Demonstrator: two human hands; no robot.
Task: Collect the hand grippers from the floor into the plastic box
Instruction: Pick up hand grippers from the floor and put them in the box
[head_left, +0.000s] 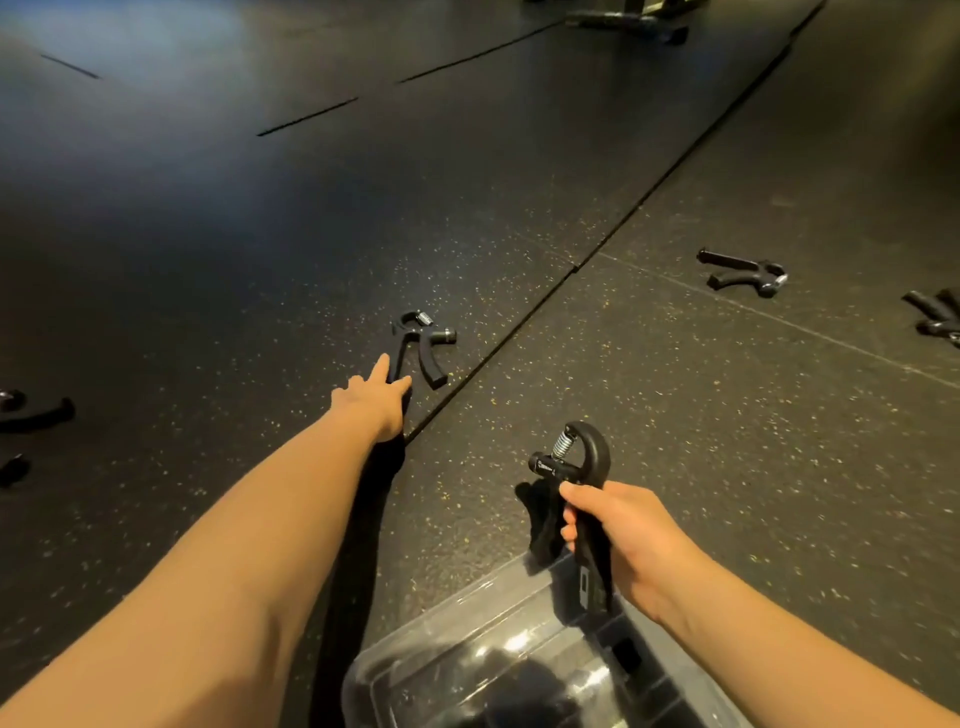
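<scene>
My right hand (621, 540) grips a black hand gripper (584, 467) by its handles, spring end up, just above the far rim of the clear plastic box (452, 649). My left hand (371, 400) stretches forward with straight fingers, its fingertips touching the handle end of another black hand gripper (421, 345) lying on the floor. More hand grippers lie on the floor: one at the right (743, 273), one at the right edge (935, 317), and one at the left edge (34, 413). Dark shapes show through the box; I cannot make them out.
The floor is dark speckled rubber matting with a seam (597, 249) running diagonally from near my left hand to the far right. Black equipment feet (628, 23) stand at the far top. A small dark piece (13, 467) lies at the left edge.
</scene>
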